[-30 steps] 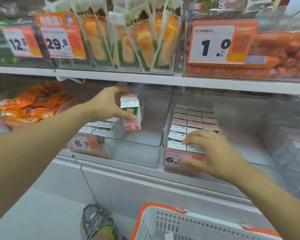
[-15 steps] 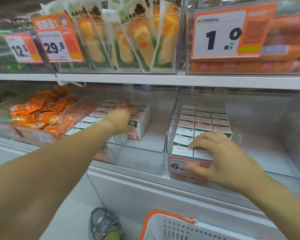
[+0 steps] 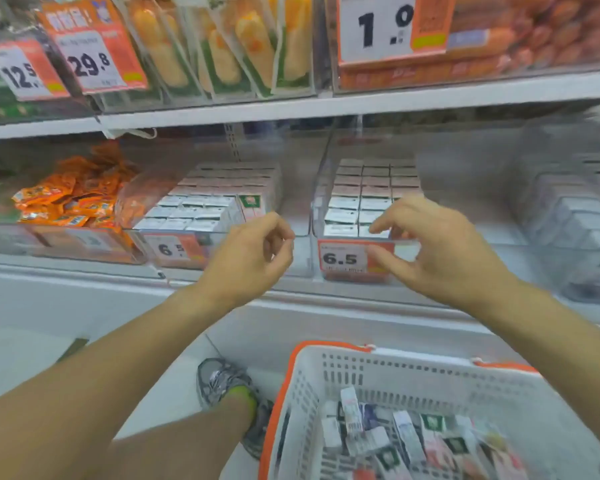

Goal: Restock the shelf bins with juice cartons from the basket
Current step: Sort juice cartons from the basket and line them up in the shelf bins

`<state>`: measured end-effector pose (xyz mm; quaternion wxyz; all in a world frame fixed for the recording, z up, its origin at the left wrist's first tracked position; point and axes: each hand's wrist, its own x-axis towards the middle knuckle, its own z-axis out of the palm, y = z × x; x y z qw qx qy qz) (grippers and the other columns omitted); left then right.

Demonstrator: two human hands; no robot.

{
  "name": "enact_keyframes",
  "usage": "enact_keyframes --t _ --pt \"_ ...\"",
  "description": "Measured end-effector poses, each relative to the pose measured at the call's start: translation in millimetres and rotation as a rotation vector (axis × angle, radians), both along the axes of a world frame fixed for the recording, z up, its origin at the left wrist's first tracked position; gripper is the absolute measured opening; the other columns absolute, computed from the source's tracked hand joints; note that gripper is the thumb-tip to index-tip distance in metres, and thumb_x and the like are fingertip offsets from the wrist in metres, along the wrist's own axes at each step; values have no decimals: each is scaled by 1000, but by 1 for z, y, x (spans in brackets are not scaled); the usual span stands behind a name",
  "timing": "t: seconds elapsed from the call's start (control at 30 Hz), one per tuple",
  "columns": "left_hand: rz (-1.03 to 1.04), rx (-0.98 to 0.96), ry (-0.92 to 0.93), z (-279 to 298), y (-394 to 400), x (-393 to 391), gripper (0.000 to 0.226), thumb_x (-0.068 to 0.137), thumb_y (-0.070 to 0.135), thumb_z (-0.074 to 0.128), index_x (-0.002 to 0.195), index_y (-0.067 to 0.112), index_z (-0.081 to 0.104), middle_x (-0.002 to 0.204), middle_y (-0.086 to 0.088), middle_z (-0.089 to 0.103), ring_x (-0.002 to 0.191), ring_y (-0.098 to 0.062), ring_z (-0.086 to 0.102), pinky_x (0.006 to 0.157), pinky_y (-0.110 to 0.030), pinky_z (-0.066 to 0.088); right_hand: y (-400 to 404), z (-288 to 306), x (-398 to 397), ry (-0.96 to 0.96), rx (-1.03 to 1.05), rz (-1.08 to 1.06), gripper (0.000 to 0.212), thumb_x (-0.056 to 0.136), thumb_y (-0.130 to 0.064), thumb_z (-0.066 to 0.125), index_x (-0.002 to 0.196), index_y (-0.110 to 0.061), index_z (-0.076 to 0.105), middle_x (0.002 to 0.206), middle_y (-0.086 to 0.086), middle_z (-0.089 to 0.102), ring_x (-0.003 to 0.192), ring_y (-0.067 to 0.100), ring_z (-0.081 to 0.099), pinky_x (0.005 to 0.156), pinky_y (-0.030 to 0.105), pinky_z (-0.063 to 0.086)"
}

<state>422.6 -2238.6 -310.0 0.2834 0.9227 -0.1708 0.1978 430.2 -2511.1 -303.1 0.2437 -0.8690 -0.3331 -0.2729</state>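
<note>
Two clear shelf bins hold rows of small juice cartons: the left bin (image 3: 293, 223) with its cartons (image 3: 208, 202), and the right bin (image 3: 321, 188) with its cartons (image 3: 361, 192). My left hand (image 3: 253, 258) hovers in front of the left bin, fingers loosely curled, holding nothing. My right hand (image 3: 444, 251) hangs in front of the right bin's 6.5 price tag (image 3: 347, 259), fingers relaxed and spread, also holding nothing. Below, the white basket with an orange rim (image 3: 388, 368) contains several loose cartons (image 3: 413, 441).
Orange snack packets (image 3: 73, 195) fill the bin at the left. Another clear bin of cartons (image 3: 575, 216) stands at the right. The upper shelf (image 3: 326, 105) carries corn packs (image 3: 222, 46) and sausages (image 3: 534, 36). A grey shoe (image 3: 222, 379) is on the floor beside the basket.
My left hand set its carton into the left bin and drew back holding nothing. My right hand lifted off the right bin's cartons. The view dropped, showing the basket's contents.
</note>
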Motion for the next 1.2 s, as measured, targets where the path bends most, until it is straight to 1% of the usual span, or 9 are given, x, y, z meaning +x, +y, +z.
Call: enact_keyframes --t 0.1,0.23,0.33,0.53,0.67,0.83,1.0,1.07,1.2 --pt "-176 48 382 -42 -28 -32 4 88 22 64 88 19 67 78 5 68 69 -10 61 67 -26 50 -17 -25 -38 164 -25 57 7 82 -18 72 84 -21 66 77 -10 61 65 5 53 66 19 43" --pt "-292 175 685 -125 -64 -64 11 91 24 64 98 17 67 90 10 65 79 -12 61 71 -18 44 -58 -100 -74 650 -230 -19 12 83 -21 70 77 -30 64 72 -15 66 64 2 60 67 29 53" --pt "-284 242 890 -189 -81 -77 21 91 27 66 107 14 63 103 2 61 93 -16 58 84 -27 48 -84 -155 -95 937 -301 -99 7 87 -24 70 80 -26 67 75 -17 67 70 0 62 71 24 53" --pt "-45 221 971 -269 -91 -81 51 87 27 71 133 17 50 131 -11 47 115 -25 53 99 -31 42 -94 -244 -115 1191 -176 -251 13 84 -29 75 91 -20 69 84 -3 70 74 7 63 73 29 54" --pt "-95 453 931 -297 -92 -61 72 86 27 72 148 32 35 149 -16 29 141 -34 25 116 -44 25 -77 -295 -113 1296 -108 -310 23 84 -31 77 98 -18 66 94 -1 67 80 13 63 76 28 53" --pt "36 296 1031 -320 -106 -40 66 89 59 56 146 33 36 105 -9 72 112 -29 61 100 -40 45 -58 -344 -95 1294 56 -510 40 83 -33 76 115 -15 62 108 1 69 88 18 66 82 31 54" --pt "91 60 1076 -319 -114 -43 52 91 16 61 138 29 42 79 -14 70 65 -28 68 63 -38 57 -42 -369 -76 1234 -90 -591 58 75 -57 75 117 -20 61 100 -2 71 86 21 68 68 32 57" --pt "73 -52 1089 -316 -108 -44 58 89 3 59 138 30 44 80 -15 70 66 -32 68 60 -42 57 -36 -374 -74 1219 -120 -594 53 70 -66 71 104 -26 66 85 -7 70 76 17 67 58 27 54" --pt "-24 -302 1136 -294 -93 -46 74 88 -5 62 143 39 39 102 -2 70 87 -31 71 73 -52 59 -33 -368 -72 1258 -161 -598 32 79 -49 72 81 -19 63 64 -4 57 67 21 62 48 23 38"
